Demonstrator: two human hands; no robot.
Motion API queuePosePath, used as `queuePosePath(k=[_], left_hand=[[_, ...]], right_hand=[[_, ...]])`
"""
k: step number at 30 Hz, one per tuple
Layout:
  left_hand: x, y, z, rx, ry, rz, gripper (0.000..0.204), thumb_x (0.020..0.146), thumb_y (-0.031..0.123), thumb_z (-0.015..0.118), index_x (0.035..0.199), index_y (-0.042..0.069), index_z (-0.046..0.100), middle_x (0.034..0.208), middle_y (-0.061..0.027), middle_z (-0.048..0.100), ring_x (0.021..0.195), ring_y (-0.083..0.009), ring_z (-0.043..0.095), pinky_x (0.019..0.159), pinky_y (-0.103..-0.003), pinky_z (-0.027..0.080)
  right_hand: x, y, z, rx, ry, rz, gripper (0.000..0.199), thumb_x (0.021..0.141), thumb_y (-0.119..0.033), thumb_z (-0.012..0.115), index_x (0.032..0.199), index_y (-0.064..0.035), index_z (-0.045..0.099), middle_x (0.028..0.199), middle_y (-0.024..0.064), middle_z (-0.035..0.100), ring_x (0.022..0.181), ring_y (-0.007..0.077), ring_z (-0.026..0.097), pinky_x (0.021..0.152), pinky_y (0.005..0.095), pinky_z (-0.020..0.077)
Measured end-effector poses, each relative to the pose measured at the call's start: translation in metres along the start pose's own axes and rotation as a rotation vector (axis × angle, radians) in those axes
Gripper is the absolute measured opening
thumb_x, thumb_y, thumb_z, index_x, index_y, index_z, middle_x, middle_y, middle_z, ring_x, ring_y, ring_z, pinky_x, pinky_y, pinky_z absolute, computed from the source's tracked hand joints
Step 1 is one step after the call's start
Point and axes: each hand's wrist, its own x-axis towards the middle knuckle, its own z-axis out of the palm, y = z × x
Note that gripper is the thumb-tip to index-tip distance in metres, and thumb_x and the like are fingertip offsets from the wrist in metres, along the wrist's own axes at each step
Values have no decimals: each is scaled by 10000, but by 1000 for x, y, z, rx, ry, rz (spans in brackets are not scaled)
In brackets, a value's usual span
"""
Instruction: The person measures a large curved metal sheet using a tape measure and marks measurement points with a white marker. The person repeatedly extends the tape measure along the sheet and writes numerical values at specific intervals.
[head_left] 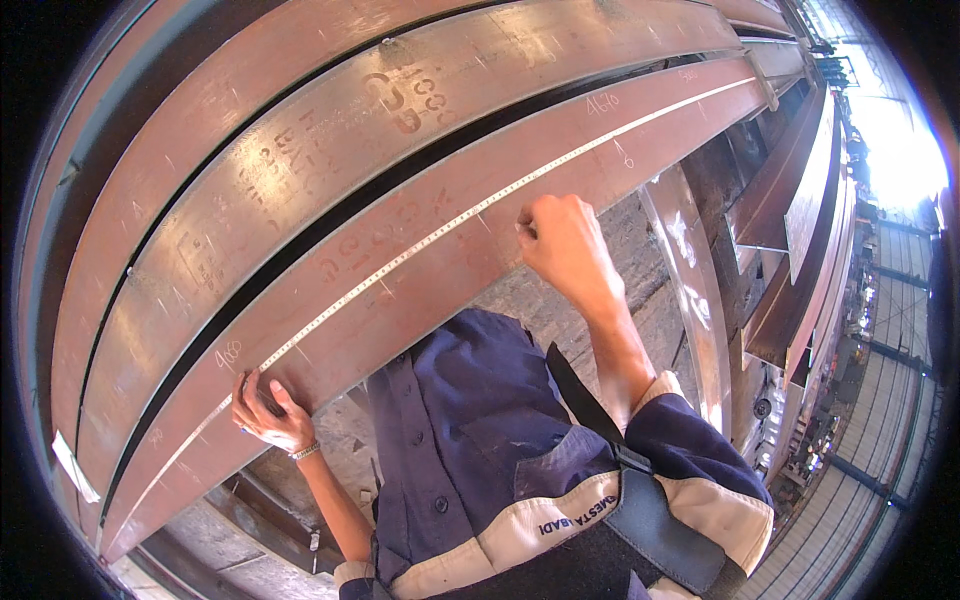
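A long white measuring tape [440,231] lies stretched along a reddish-brown steel beam [480,250], running from lower left to upper right. My left hand [270,412] rests on the beam with its fingertips on the tape, fingers slightly bent and thumb apart. Further right, my right hand [563,243] hovers over the near edge of the beam, clear of the tape. Its fingers are curled closed, and anything inside them is hidden. Short chalk ticks and handwritten chalk marks line both sides of the tape.
More steel beams [330,140] lie side by side beyond, with dark gaps between them. At right are a shiny metal strip [690,290] and stacked flanged beams [790,215]. A small bar [763,80] crosses the far beam end. A white scrap [75,467] sits at far left.
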Motion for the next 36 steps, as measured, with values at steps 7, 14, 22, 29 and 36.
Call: queuePosePath(k=[7,14,22,29,36], left_hand=[[-1,-3,2,13,12,22,418,1074,444,611,1225,75,737,1305,-145,687,1171,-363,618,1025,-518,443],[1,-3,4,18,50,23,434,1057,468,641,1236,84,735,1296,-126,683,1170,-356,619,1019,-519,445],[34,56,8,-271,121,6,314,1025,308,713,1183,38,731,1263,-154,664,1194,-360,608,1017,-518,463],[46,137,38,-484,-100,124,244,951,161,753,1176,74,724,1301,-140,650,1234,-356,585,1058,-496,445],[25,172,54,-410,-143,139,281,952,199,733,1225,132,715,1352,-90,647,1279,-333,568,1128,-500,361]], right_hand=[[-13,18,-3,208,69,160,197,875,-136,735,1004,-3,803,890,251,757,880,417,764,818,450,596],[-42,36,15,286,110,257,194,896,-173,749,1033,-41,790,868,240,760,873,444,744,810,495,591],[-86,38,22,353,209,347,211,899,-204,763,1034,-43,788,855,230,757,847,417,750,788,493,576],[-112,44,27,396,281,425,225,919,-231,766,1035,-40,785,806,196,745,772,399,727,766,471,563],[-91,63,33,515,352,444,201,925,-217,762,1009,-34,770,818,175,755,721,335,734,706,436,558]])
